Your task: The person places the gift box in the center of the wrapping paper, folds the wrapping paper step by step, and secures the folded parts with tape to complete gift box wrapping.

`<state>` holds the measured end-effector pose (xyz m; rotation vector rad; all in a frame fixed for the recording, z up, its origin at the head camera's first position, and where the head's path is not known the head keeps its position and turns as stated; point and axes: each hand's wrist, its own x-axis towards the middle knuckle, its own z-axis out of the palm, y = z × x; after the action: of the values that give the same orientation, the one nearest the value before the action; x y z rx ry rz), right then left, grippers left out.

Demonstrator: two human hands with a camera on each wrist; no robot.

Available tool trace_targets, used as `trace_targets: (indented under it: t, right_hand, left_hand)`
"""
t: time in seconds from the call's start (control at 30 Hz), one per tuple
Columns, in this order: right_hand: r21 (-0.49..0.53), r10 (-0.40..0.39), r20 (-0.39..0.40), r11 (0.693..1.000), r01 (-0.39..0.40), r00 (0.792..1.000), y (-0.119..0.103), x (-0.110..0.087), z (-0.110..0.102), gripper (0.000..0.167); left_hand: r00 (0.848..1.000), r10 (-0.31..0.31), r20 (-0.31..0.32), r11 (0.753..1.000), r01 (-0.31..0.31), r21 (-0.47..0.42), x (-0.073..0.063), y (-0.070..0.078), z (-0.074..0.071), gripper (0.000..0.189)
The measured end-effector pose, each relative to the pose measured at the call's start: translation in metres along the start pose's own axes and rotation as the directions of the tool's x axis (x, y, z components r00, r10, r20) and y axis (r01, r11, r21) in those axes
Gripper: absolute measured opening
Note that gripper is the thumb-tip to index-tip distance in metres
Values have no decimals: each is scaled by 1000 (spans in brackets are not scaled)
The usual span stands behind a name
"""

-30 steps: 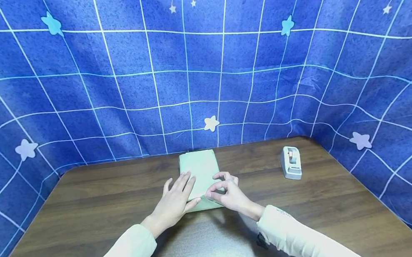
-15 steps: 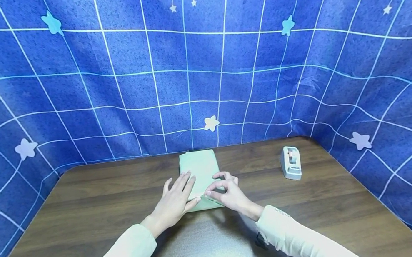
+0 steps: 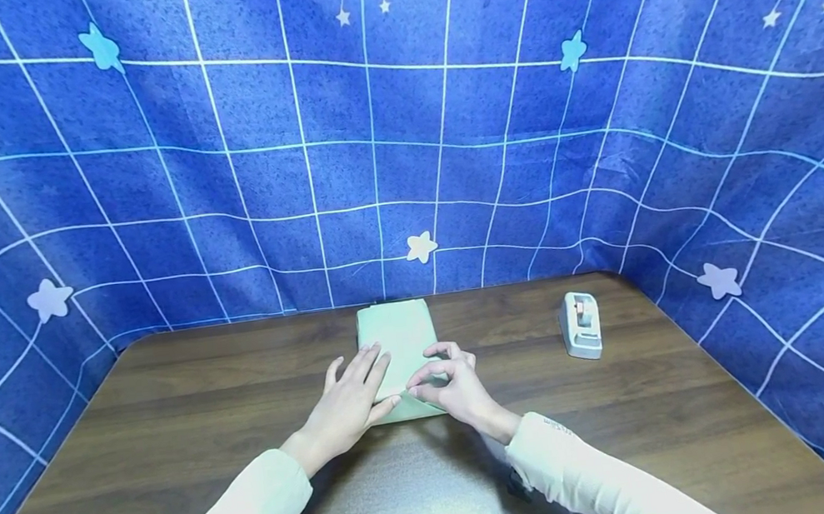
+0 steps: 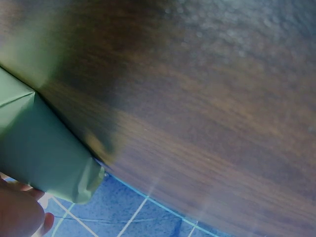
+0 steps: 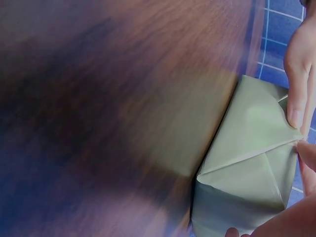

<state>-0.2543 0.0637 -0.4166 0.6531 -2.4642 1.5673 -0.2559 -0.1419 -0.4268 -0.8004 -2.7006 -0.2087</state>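
Observation:
A box-shaped package wrapped in pale green paper [image 3: 399, 329] lies on the wooden table. My left hand [image 3: 347, 399] rests on its top with fingers spread and straight, the thumb along the near upper edge. With thumb and index finger, my right hand [image 3: 457, 384] pinches the tip of a folded paper flap at that same edge. The right wrist view shows this end flap [image 5: 247, 131] folded to a point, creases running to the fingertips. In the left wrist view, a side of the package [image 4: 44, 148] appears, with part of a hand [image 4: 19, 210] beside it.
A white tape dispenser [image 3: 581, 326] stands at the right on the brown table [image 3: 195, 414]. Partly hidden by the right sleeve [image 3: 553, 456] is a small dark object [image 3: 516, 485]. A blue gridded curtain [image 3: 343, 172] hangs behind the table's back edge and along its sides.
The right thumb and index finger have shifted slightly left along the package's near edge, with the flap tip. The left hand stays in place.

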Motion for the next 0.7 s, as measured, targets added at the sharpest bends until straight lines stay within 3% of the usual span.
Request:
trace_targets:
  t: [0.37,0.6,0.7]
  right_hand:
    - [-33,2,-27,999,-2,1000,1,0,4,9]
    - [-12,17,-42,1000,-17,999,1,1,0,21]
    - [-13,4,-49,1000,-4,999,2,1,-2,15]
  left_hand:
    - [1000,-2,4,1000,2,-10,0,0,0,65]
    - [1000,1,1,1000,-1,-18,-1,1,-2,65]
    - [1000,-1,0,1000,1,-25,0,1,-2,65]
